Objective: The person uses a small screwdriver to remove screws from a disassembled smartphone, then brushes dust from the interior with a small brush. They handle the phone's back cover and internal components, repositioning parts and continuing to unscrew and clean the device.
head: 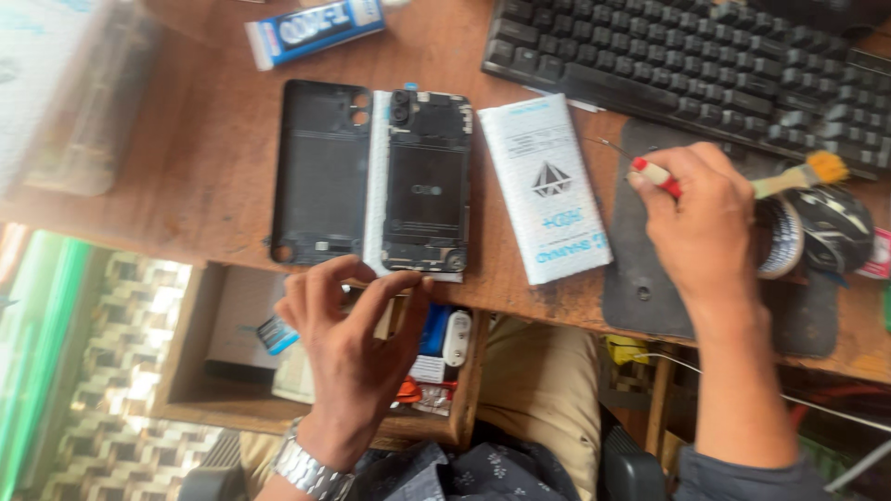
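The opened phone (419, 183) lies long axis away from the person, just beyond the left hand (357, 325), whose loosely spread fingers touch its near edge; the right hand (698, 218), farther right, grips a red-handled screwdriver (650, 173).

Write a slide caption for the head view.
Left hand beside an opened phone; right hand holds a small screwdriver.
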